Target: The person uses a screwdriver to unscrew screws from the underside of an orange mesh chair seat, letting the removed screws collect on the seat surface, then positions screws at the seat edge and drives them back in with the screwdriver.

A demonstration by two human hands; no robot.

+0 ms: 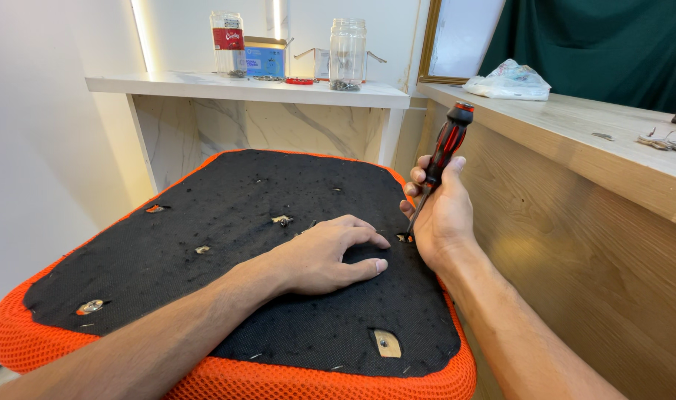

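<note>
Right hand (pixel 440 215) wraps fully around screwdriver (pixel 443 152), tip on screw (pixel 404 238) at seat (pixel 227 222) underside's right edge; left hand (pixel 330 255) flat, empty, pinning fabric. Rigid tool, grippy handle; seat looks soft

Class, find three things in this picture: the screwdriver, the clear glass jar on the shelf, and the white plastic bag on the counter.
screwdriver (pixel 447 144): head view, on its red and black handle.
clear glass jar (pixel 347 48): head view, on its side wall.
white plastic bag (pixel 510 80): head view, on its crumpled middle.
</note>
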